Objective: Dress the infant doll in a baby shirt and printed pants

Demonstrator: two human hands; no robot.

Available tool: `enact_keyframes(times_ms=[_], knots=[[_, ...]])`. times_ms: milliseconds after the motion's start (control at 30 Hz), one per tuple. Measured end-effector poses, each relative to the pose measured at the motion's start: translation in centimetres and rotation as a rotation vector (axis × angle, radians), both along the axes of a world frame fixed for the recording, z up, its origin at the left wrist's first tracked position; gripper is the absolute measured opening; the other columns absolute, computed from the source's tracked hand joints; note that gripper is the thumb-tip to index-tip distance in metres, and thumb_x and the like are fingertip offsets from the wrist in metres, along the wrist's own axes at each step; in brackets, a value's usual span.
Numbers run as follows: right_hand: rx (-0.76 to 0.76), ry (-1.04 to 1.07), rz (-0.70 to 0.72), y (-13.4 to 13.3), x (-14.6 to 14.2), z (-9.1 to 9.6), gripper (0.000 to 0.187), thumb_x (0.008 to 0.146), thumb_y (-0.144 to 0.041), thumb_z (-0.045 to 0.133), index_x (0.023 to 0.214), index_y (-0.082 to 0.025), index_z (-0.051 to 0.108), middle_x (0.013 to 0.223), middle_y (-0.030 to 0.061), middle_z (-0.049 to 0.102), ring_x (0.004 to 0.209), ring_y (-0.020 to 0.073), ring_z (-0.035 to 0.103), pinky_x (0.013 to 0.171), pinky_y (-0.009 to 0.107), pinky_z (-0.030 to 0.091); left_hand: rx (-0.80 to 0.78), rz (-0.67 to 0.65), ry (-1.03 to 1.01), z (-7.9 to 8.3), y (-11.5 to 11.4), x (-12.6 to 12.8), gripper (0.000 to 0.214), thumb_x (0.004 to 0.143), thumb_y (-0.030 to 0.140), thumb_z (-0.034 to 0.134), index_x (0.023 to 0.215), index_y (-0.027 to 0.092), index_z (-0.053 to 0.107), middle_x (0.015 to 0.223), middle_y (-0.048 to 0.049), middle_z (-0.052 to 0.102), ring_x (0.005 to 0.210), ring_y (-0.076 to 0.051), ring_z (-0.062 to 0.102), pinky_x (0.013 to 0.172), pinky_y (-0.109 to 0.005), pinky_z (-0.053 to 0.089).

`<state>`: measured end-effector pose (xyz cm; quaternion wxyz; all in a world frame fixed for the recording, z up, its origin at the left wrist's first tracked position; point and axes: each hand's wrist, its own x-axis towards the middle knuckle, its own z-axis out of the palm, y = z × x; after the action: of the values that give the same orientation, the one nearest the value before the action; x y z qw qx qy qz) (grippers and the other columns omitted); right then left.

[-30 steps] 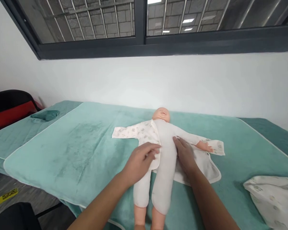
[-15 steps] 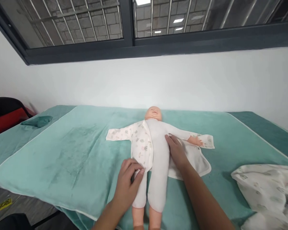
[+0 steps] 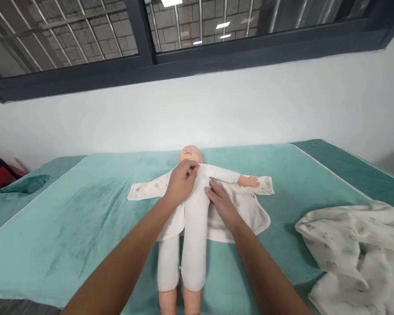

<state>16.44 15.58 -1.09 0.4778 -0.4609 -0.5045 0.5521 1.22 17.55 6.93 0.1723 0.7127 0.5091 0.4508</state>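
Observation:
A baby doll (image 3: 195, 218) in a white bodysuit lies face up, its head against the wall side. A printed wrap baby shirt (image 3: 144, 190) is spread under it. One shirt panel covers the doll's left-of-picture side; the other lies open on the right, with that sleeve beneath the doll's bare arm. My left hand (image 3: 182, 183) is on the upper chest below the chin, thumb and fingers pinched at the shirt's front edge, which they mostly hide. Beside the doll's torso, my right hand (image 3: 222, 203) rests with fingers stretched out, touching its side above the open panel.
A green padded mat (image 3: 85, 218) covers the table under the doll. Crumpled printed white cloth (image 3: 351, 245) lies at the right. White wall (image 3: 236, 105) and a dark window frame (image 3: 190, 57) stand behind. A red and black object (image 3: 0, 177) is at the far left.
My left hand has moved from the doll's hip up to its upper chest. My right hand stays by the torso. The camera view has shifted to the right.

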Motion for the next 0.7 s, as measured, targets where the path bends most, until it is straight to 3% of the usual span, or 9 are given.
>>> enact_keyframes(times_ms=[100,167,233,300,400,467,533,600,700], knots=[[-0.001,0.040,0.009,0.2,0.2,0.0,0.073,0.081,-0.057,0.064,0.144,-0.023,0.047,0.156,0.0049,0.036,0.146,0.0233,0.028,0.120,0.039,0.021,-0.139,-0.092,-0.094,1.1,4.8,2.5,0.014,0.087,0.022,0.050,0.088,0.018,0.063,0.100,-0.0051,0.070,0.096,-0.017,0.064,0.087,-0.030,0.049],[0.015,0.052,-0.002,0.4,0.3,-0.2,0.070,0.081,-0.054,0.064,0.142,-0.022,0.049,0.155,0.0060,0.038,0.144,0.0242,0.030,0.120,0.040,0.022,-0.227,-0.181,-0.028,1.5,6.4,4.0,0.018,0.086,0.025,0.051,0.096,0.017,0.063,0.104,-0.0060,0.070,0.098,-0.017,0.064,0.088,-0.030,0.049],[0.074,0.051,0.032,0.5,0.2,-0.4,0.062,0.084,-0.051,0.062,0.138,-0.022,0.053,0.150,0.0071,0.044,0.140,0.0253,0.037,0.117,0.042,0.027,-0.267,-0.316,0.186,1.6,6.6,5.6,0.028,0.084,0.028,0.055,0.110,0.020,0.061,0.116,-0.0060,0.067,0.107,-0.019,0.061,0.091,-0.031,0.048],[0.163,0.063,0.114,0.4,0.0,-0.5,0.052,0.087,-0.047,0.057,0.133,-0.022,0.056,0.142,0.0075,0.053,0.131,0.0255,0.047,0.112,0.043,0.034,-0.225,-0.439,0.527,1.4,6.1,7.3,0.042,0.079,0.028,0.061,0.121,0.024,0.057,0.125,-0.0053,0.063,0.116,-0.023,0.057,0.095,-0.035,0.046],[0.312,0.004,0.183,0.1,0.4,-0.3,0.039,0.090,-0.039,0.052,0.124,-0.023,0.061,0.128,0.0065,0.062,0.122,0.0245,0.053,0.105,0.042,0.041,-0.109,-0.424,0.998,1.1,5.3,9.3,0.035,0.079,0.021,0.058,0.114,0.024,0.057,0.115,-0.0064,0.065,0.106,-0.025,0.060,0.089,-0.039,0.046],[0.427,-0.187,0.092,0.3,1.4,0.1,0.029,0.091,-0.029,0.047,0.111,-0.023,0.068,0.118,0.0058,0.066,0.117,0.0237,0.055,0.103,0.040,0.041,-0.080,-0.347,1.109,1.4,5.4,9.7,0.026,0.081,0.018,0.052,0.107,0.021,0.057,0.107,-0.0073,0.066,0.095,-0.024,0.063,0.081,-0.036,0.047],[0.474,-0.461,-0.084,0.8,3.2,0.8,0.030,0.089,-0.020,0.043,0.100,-0.024,0.070,0.112,0.0051,0.068,0.110,0.0230,0.058,0.100,0.040,0.041,-0.070,-0.281,1.104,1.9,5.8,9.3,0.026,0.083,0.017,0.049,0.108,0.021,0.054,0.106,-0.0081,0.065,0.091,-0.024,0.064,0.074,-0.034,0.046],[0.387,-0.752,-0.240,1.6,5.3,1.7,0.030,0.088,-0.019,0.043,0.103,-0.025,0.069,0.111,0.0055,0.068,0.107,0.0234,0.059,0.094,0.039,0.042,-0.055,-0.241,1.088,2.7,6.2,8.6,0.028,0.084,0.017,0.047,0.111,0.021,0.051,0.106,-0.0084,0.064,0.090,-0.024,0.064,0.070,-0.033,0.045],[0.143,-1.118,-0.296,3.0,7.6,2.4,0.027,0.086,-0.031,0.053,0.107,-0.020,0.066,0.112,0.0121,0.066,0.105,0.0282,0.058,0.082,0.038,0.044,-0.048,-0.216,1.074,3.4,6.4,7.8,0.026,0.084,0.017,0.047,0.110,0.022,0.050,0.103,-0.0075,0.065,0.084,-0.023,0.063,0.066,-0.032,0.043]])
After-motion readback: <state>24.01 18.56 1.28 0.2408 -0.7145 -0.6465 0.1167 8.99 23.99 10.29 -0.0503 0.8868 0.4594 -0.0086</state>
